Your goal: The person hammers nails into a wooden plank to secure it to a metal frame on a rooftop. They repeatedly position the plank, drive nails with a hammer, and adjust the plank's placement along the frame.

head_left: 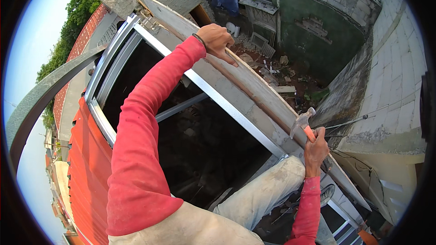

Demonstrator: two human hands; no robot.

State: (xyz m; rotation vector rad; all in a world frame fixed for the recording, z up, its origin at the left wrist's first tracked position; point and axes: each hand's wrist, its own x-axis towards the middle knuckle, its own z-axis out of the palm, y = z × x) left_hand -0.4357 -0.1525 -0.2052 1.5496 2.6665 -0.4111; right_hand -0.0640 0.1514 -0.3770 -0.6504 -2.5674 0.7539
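A long weathered pale board runs diagonally along the roof edge, beside a concrete ledge. My left hand grips the board's upper edge, fingers curled over it. My right hand is closed on a claw hammer with an orange handle, its metal head raised above my fingers near the board's lower right part. A silver metal frame borders a dark opening under my left arm, and my bent knee rests by the frame's corner.
Red corrugated roofing lies on the left, with a curved metal beam beyond. Past the board is a drop to a littered yard, walled by dark green masonry and a pale block wall. Loose wires hang at the right.
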